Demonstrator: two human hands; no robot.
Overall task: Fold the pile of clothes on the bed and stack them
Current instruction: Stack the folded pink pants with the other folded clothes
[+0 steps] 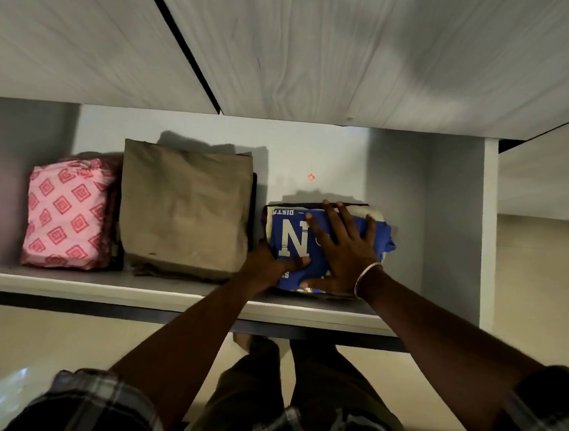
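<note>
While the right hand (343,251) lies flat with fingers spread on top of the blue shirt (294,247), pressing it down, the left hand (268,265) grips the stack's near left corner, thumb on top and fingers tucked out of sight at the side. That shirt tops a small folded stack at the right end of the shelf (172,296), with darker and pale layers showing beneath it. Soft and light, I'd say, and likely to slump or slide apart if pushed from one edge; best held from both sides low down, or pinned from above as it is. Beside it sit a tan stack (184,206) and a pink bundle (66,213), apart from the blue one.
</note>
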